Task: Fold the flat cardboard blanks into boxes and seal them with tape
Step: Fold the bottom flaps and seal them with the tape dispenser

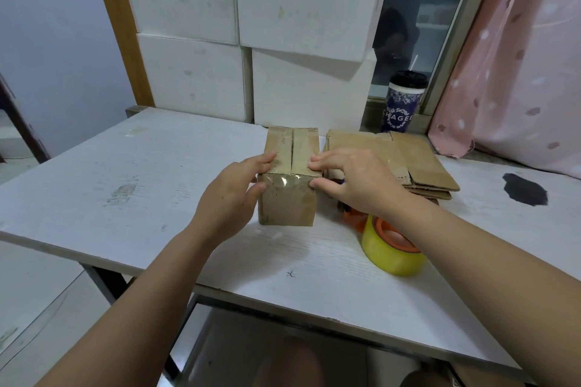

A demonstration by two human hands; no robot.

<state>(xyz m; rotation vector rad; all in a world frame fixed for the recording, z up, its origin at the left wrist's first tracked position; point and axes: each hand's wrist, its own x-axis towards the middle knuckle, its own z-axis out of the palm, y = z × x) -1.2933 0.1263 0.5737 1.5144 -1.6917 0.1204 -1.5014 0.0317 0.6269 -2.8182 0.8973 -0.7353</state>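
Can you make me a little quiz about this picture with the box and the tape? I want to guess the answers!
1. Pick one: what do the left hand and the right hand hold between them? A) a book B) the cardboard box C) a spoon
2. True or false: the yellow tape roll stands on the table, to the right of the box.
3. Fill in the missing word: the ring inside the tape roll is the colour ___.

Key: 1 B; 2 true; 3 orange.
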